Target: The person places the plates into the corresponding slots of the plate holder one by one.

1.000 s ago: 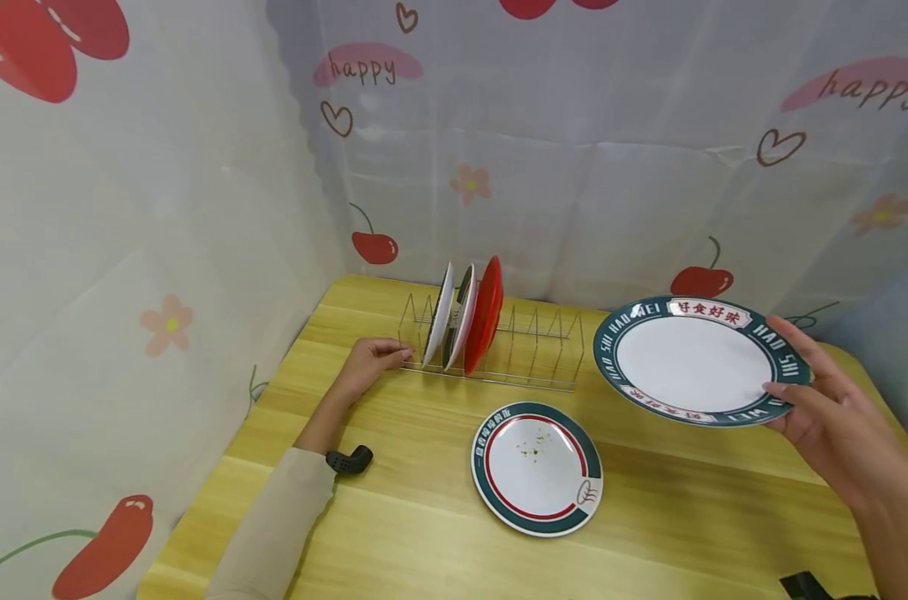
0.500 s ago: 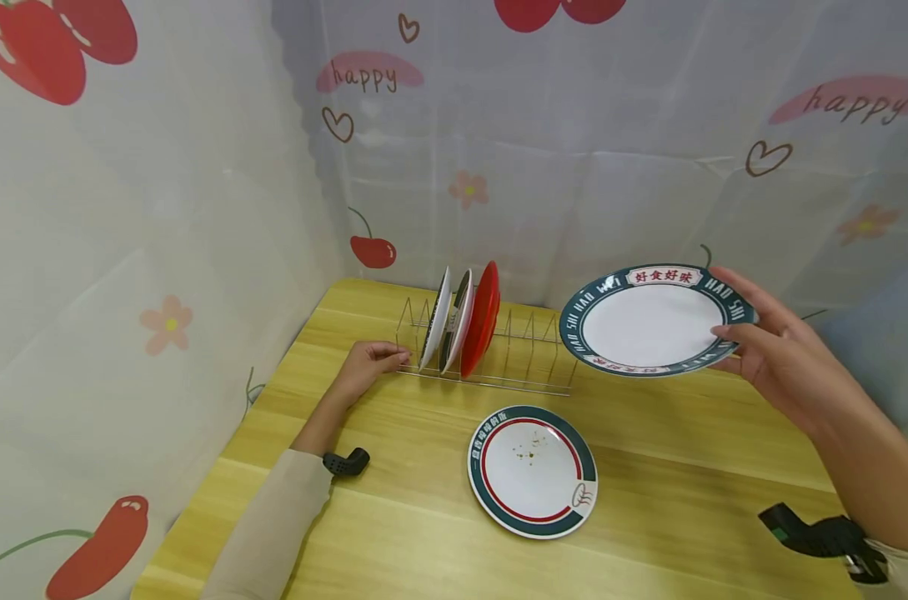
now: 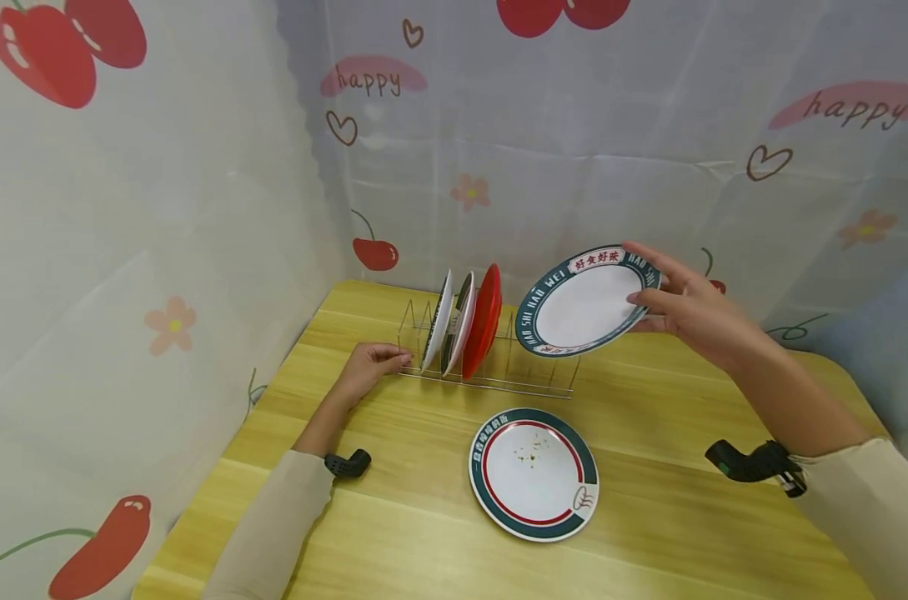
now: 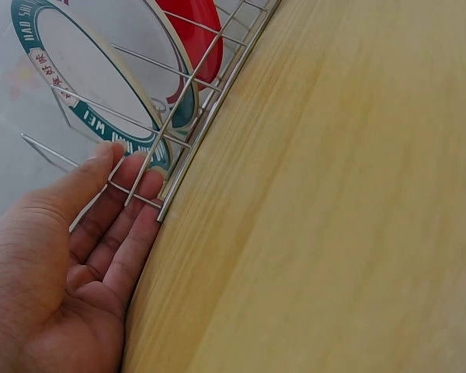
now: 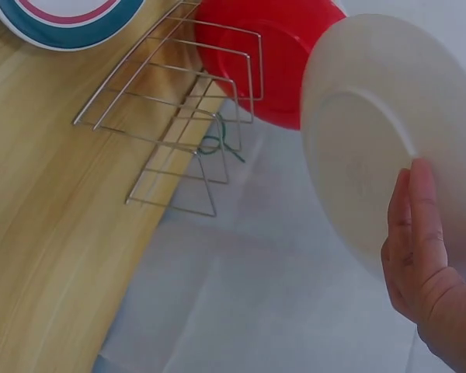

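My right hand (image 3: 689, 312) pinches the rim of a white plate (image 3: 584, 304) with a dark green lettered border, thumb on its face and fingers behind. Tilted, the plate hangs above the right part of a wire plate rack (image 3: 524, 387). In the right wrist view its pale underside (image 5: 357, 140) faces the camera. At the rack's left end my left hand (image 3: 368, 367) grips the wire; in the left wrist view, thumb and fingertips close around the end wires (image 4: 144, 175). Standing in the rack are a white plate (image 3: 437, 321), a green-bordered plate (image 3: 459, 325) and a red plate (image 3: 484, 321).
Another green-rimmed plate (image 3: 532, 475), with a red ring and small specks on its face, lies flat in front of the rack. The wooden table (image 3: 393, 525) meets printed curtains (image 3: 604, 192) at the back and left.
My right hand has carried the white plate leftward from the right side to over the rack, tilting it more upright. My left hand stays at the rack's end.
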`<state>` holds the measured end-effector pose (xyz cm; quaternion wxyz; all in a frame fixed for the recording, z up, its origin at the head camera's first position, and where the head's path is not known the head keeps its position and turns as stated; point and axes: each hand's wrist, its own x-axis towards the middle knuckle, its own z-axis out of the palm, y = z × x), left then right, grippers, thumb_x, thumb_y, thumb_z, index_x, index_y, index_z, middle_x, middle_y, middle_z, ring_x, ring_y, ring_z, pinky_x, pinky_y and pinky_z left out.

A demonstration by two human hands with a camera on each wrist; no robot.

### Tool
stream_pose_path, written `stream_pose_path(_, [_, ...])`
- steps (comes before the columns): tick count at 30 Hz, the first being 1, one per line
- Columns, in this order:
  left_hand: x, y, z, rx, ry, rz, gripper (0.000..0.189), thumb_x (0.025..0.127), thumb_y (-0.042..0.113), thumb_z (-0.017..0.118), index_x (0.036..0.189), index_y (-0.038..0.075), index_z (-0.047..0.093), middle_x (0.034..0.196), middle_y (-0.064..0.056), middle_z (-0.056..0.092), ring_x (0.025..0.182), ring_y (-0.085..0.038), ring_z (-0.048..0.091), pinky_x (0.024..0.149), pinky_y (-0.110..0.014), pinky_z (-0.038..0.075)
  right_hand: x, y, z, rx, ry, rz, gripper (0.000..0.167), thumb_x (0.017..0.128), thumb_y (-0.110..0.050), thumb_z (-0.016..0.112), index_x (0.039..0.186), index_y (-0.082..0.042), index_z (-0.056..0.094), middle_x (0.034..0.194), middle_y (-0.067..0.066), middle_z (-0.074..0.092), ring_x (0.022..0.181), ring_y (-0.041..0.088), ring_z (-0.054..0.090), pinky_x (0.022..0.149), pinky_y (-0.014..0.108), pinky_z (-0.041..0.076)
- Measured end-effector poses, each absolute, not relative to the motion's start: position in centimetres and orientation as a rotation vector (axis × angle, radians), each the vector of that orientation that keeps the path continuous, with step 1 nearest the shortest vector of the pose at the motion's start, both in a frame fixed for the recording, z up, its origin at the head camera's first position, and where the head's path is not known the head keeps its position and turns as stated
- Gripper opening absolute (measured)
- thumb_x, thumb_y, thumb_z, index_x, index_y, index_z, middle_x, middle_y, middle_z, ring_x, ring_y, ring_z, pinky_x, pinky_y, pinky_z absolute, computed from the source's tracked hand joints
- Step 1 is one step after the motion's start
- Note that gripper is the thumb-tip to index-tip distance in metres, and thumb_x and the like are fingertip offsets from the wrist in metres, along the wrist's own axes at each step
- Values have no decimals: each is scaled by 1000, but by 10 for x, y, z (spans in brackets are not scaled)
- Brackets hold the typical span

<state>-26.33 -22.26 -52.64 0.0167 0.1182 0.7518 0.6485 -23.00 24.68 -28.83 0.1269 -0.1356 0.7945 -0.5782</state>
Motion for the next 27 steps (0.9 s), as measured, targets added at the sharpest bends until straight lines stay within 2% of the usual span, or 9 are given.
stream_pose_path(6, [-263, -223, -527, 340, 2330, 2021, 23, 98, 12, 69, 112, -6, 74, 106, -17, 75, 91, -20, 75, 84, -31, 61, -250, 225, -296, -419, 2356, -1571, 68, 104, -14, 58, 162, -31, 27, 153, 16, 34, 108, 29, 62, 88, 38, 60])
stream_pose_path(12, [-263, -222, -526, 346, 2326, 2029, 23, 98, 11, 70, 111, -7, 74, 105, -15, 76, 91, -20, 75, 84, -32, 61, -263, 209, -306, -440, 2356, -1510, 69, 103, -13, 61, 162, -29, 28, 145, 22, 42, 107, 33, 64, 87, 42, 60])
stream_pose_path(18, [-263, -220, -525, 347, 2350, 2011, 25, 98, 15, 71, 111, -6, 75, 103, -14, 76, 90, -19, 75, 83, -29, 61, -270, 196, -308, -439, 2353, -1457, 70, 102, -13, 61, 162, -30, 28, 141, 23, 45, 112, 39, 61, 87, 44, 60])
stream_pose_path(27, [-263, -221, -526, 336, 2338, 2026, 23, 97, 14, 71, 110, -5, 75, 101, -14, 77, 89, -19, 75, 83, -30, 61, -279, 183, -304, -442, 2342, -1411, 72, 102, -15, 62, 162, -32, 26, 142, 25, 46, 111, 40, 62, 84, 40, 61])
